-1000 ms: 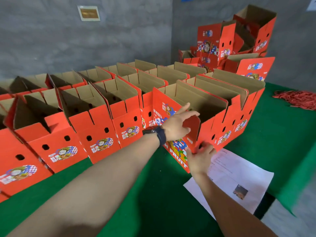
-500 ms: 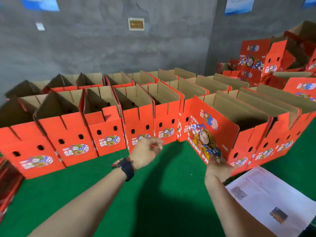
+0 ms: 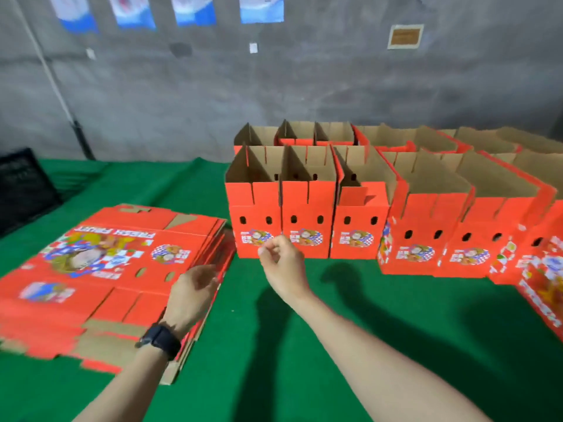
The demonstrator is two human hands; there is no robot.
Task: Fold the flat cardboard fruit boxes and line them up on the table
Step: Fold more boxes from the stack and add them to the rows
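Note:
A stack of flat red fruit boxes lies on the green table at the left, printed side up. My left hand, with a black watch on the wrist, is over the stack's right edge, fingers loosely bent and gripping nothing. My right hand hangs in the air in front of the folded boxes with its fingers curled in, empty. Folded red boxes stand open-topped in two rows that run from the middle of the table to the right edge.
The green table cloth fills the foreground between my arms and the rows. A black crate stands at the far left. One folded box sits turned at the right edge. A grey wall rises behind.
My view has swung left from the boxes' right end to the flat stack. My right hand let go of the big box, and my left hand moved over the stack's edge.

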